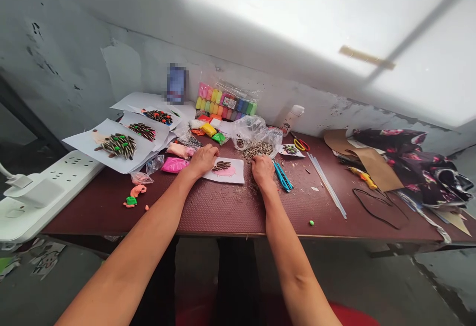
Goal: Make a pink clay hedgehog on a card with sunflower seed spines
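Observation:
A small white paper card (238, 168) lies flat on the table, with a pink outline drawing and a cluster of striped sunflower seeds (222, 166) on its upper part. My left hand (205, 160) is closed at the card's left edge, its bent fingers holding the paper there. At the near edge of a loose heap of sunflower seeds (258, 148), my right hand (263, 169) is closed with its fingers curled down. What those fingertips hold is hidden. The heap spills from a clear plastic bag (253, 129). A blue utility knife (283, 176) lies just right of my right hand.
Seed-covered hedgehog pictures (118, 145) and a white power strip (48, 192) are at left. Coloured clay packs (225, 103) stand behind. Rightward lie scissors (300, 142), clear glue sticks (327, 186), a yellow glue gun (364, 177) and floral cloth (427, 167).

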The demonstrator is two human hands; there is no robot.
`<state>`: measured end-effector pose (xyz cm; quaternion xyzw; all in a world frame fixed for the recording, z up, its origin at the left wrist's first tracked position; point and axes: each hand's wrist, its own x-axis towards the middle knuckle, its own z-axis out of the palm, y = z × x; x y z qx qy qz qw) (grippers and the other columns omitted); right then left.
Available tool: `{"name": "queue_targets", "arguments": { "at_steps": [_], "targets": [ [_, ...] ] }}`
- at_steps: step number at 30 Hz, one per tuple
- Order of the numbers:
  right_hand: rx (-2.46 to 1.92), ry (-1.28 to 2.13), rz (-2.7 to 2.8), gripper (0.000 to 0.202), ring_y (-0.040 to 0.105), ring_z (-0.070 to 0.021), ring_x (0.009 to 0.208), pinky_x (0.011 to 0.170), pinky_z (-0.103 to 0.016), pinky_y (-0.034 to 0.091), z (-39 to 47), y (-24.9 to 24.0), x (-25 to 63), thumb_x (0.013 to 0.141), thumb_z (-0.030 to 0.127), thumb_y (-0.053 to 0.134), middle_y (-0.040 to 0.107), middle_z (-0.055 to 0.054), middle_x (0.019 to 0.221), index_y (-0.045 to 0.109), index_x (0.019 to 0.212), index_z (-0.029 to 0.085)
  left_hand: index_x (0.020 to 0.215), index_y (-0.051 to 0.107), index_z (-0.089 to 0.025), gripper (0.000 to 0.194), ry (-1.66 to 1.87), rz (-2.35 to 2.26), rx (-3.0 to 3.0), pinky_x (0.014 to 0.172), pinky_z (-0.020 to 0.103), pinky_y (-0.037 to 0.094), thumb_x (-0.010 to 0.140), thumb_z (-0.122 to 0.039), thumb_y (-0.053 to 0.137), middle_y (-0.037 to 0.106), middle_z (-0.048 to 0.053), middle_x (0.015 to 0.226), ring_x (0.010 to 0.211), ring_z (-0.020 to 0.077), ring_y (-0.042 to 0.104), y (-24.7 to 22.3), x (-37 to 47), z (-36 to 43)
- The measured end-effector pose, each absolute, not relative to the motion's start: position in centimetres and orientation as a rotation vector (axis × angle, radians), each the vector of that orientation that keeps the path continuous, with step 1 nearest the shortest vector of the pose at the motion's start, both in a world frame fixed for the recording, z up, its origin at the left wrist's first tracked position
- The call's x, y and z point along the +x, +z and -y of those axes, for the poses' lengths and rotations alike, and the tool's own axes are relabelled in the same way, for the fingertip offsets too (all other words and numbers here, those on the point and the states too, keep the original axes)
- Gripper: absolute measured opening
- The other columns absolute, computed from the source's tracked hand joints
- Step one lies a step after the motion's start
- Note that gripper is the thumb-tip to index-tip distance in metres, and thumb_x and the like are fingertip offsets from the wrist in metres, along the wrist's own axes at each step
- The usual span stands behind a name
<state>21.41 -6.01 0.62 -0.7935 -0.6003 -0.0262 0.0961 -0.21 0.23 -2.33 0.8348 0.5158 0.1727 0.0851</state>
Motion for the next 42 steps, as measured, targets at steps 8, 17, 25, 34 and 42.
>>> {"name": "queue_targets", "arguments": {
  "at_steps": [8,17,25,34,42],
  "targets": [
    [-2.321,-0.107,1.746,0.028,0.06,-0.0226,0.104,0.085,-0.029,0.043,6.6,0.8,21.7,0.098,0.024,0.051,0.069,-0.012,0.11,0.076,0.108,0.019,0.103,0.071,-0.018,0.026,0.493,-1.545,2.481,0.085,0.032,0.048,0.093,-0.017,0.047,0.066,0.009,0.104,0.097,0.0233,0.065,-1.8,-0.2,0.0],
    [-1.686,0.195,1.721,0.026,0.064,-0.0168,0.085,0.083,-0.027,0.047,7.4,-0.8,20.8,0.09,0.018,0.056,0.075,-0.006,0.097,0.076,0.105,0.019,0.102,0.071,-0.017,0.026,0.523,-1.523,2.472,0.088,0.033,0.048,0.091,-0.015,0.048,0.066,0.01,0.104,0.1,0.0245,0.064,-2.1,-0.3,-0.2],
    [-1.425,0.335,1.887,0.013,0.064,-0.0156,0.078,0.078,-0.026,0.047,9.2,-1.2,18.2,0.088,0.023,0.064,0.074,-0.004,0.086,0.077,0.086,0.02,0.1,0.072,-0.018,0.025,0.565,-1.532,2.483,0.088,0.031,0.048,0.09,-0.016,0.049,0.066,0.008,0.102,0.096,0.0224,0.065,-2.6,-0.3,-0.4],
    [-1.475,0.275,1.904,0.015,0.064,-0.0153,0.075,0.075,-0.025,0.047,9.0,-1.6,17.4,0.09,0.021,0.061,0.075,-0.003,0.087,0.076,0.089,0.022,0.101,0.073,-0.018,0.026,0.554,-1.534,2.473,0.086,0.031,0.048,0.089,-0.015,0.049,0.066,0.009,0.102,0.096,0.0226,0.064,-2.4,-0.2,-0.4],
    [-1.51,0.173,1.977,0.014,0.066,-0.0169,0.083,0.078,-0.026,0.046,8.9,-1.3,16.7,0.091,0.02,0.062,0.074,-0.003,0.087,0.076,0.089,0.023,0.101,0.072,-0.018,0.026,0.552,-1.519,2.464,0.084,0.03,0.048,0.089,-0.015,0.049,0.066,0.009,0.102,0.095,0.0221,0.064,-2.3,-0.3,-0.3]
  ]
}}
